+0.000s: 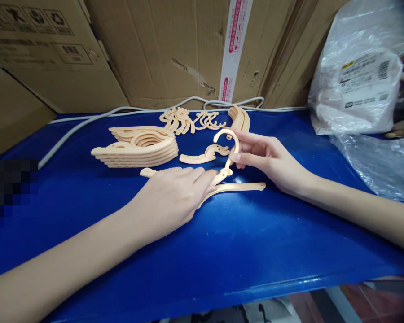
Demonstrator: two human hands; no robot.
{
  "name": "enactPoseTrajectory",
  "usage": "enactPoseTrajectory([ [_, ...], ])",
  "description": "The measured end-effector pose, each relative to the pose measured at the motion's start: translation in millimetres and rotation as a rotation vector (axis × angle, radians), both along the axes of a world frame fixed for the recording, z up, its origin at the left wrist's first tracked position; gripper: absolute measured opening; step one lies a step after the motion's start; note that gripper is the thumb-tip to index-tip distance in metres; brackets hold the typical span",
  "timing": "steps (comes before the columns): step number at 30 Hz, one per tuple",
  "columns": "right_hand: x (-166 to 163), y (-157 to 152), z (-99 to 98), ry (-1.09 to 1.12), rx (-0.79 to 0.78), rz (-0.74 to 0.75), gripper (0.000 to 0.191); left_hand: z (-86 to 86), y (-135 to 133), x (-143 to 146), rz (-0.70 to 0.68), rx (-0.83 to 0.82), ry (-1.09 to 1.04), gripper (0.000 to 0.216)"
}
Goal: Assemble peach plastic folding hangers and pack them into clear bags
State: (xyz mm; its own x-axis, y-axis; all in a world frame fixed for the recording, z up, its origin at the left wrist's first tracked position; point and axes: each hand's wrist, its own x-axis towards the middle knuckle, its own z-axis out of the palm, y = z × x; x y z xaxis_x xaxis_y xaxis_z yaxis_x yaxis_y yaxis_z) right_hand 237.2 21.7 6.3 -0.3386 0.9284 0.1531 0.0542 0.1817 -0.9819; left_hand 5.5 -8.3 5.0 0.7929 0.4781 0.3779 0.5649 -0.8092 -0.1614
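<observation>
Over the blue tabletop, my right hand [267,157] pinches a cream plastic hanger hook [236,142] between thumb and fingers, its curve upward. The hook's lower end meets the end of a cream hanger arm [221,176]. My left hand [177,193] is closed over that arm and hides its middle; a pale tip shows on the far left side. In front lies another hanger arm [240,187], partly covered by the left fingers; whether they touch it I cannot tell. Just behind the hands rest loose curved hanger pieces [202,157].
A stack of cream hanger parts [138,150] stands left. Farther back are a pile of loose hooks [178,120] and another stack of curved pieces [239,119]. A white cable [121,110] runs along the cardboard boxes [175,49]. Plastic bags [357,85] lie right.
</observation>
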Motion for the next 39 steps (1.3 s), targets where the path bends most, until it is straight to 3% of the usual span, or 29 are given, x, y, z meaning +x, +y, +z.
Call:
enactPoseTrajectory([
  [8, -1.5, -2.3, 0.9, -0.039, -0.004, 0.007, 0.042, -3.5, -1.7, 0.9, 0.011, -0.031, -0.014, 0.043],
  [22, 0.5, -1.1, -3.7, -0.049, -0.015, 0.009, 0.051, -3.3, -1.9, 2.9, 0.018, -0.059, -0.012, 0.039],
  [30, 1.3, -1.0, -3.0, -0.047, -0.035, 0.022, 0.066, -3.0, -1.0, 2.7, 0.021, -0.054, -0.002, 0.04],
  [39, 0.8, 0.5, -3.3, -0.047, -0.053, 0.018, 0.067, -5.7, -0.6, 4.2, 0.022, -0.039, 0.005, 0.041],
])
